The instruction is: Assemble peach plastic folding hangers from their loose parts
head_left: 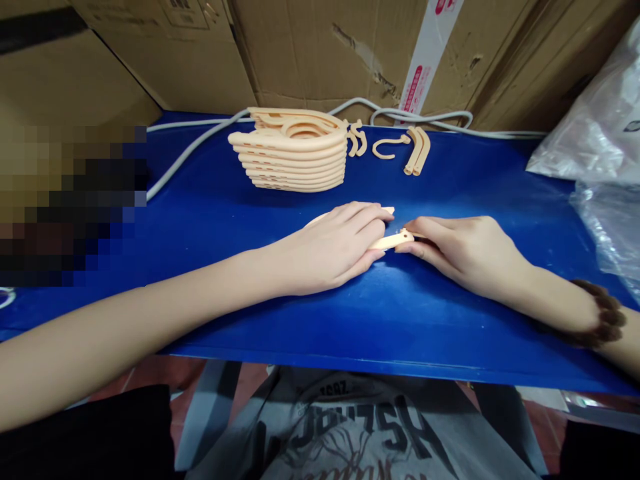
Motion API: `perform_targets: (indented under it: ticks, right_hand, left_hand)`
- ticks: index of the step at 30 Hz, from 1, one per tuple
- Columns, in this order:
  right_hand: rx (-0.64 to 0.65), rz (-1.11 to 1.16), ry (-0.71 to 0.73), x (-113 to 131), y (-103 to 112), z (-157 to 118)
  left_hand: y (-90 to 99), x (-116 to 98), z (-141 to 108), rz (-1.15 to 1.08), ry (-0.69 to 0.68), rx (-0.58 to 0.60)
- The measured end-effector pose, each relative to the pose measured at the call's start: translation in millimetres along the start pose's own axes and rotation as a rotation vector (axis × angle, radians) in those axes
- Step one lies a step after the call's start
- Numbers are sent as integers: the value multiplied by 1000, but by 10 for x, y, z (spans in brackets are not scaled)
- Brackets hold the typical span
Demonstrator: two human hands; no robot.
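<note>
From my place I see the stack [295, 160] at the back of the bench [200, 220]. In front of it, the left hand [340, 247] is curled over the pale piece [391, 241], holding it. I judge this piece light, stiff, a little slippery, perhaps fragile at thin ends; I would grip its middle. The right hand [460, 250] pinches its right end.

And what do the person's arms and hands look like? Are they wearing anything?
The left hand and right hand wear no gloves, and no sleeves show above them. The right has a puffy, bumpy brown wristband, maybe a hair scrunchie; the left has none.
</note>
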State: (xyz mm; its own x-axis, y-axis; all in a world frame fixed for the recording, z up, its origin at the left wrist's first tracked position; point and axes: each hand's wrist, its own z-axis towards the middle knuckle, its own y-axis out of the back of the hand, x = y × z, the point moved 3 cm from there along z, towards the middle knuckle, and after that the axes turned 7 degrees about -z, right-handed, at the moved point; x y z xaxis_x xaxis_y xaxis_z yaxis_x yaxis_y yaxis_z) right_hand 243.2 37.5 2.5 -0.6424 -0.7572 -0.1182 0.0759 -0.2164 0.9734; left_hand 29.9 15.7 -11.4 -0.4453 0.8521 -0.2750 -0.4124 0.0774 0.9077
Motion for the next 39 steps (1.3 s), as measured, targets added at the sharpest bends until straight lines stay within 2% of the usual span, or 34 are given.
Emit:
perform_targets:
  ticks: [20,39]
  right_hand:
    - [-50,-88,34,11,7,-14]
    - [-7,41,15,6,7,13]
  left_hand:
    - [11,-15,-1,15,28,47]
    - [2,-21,-11,60,1,26]
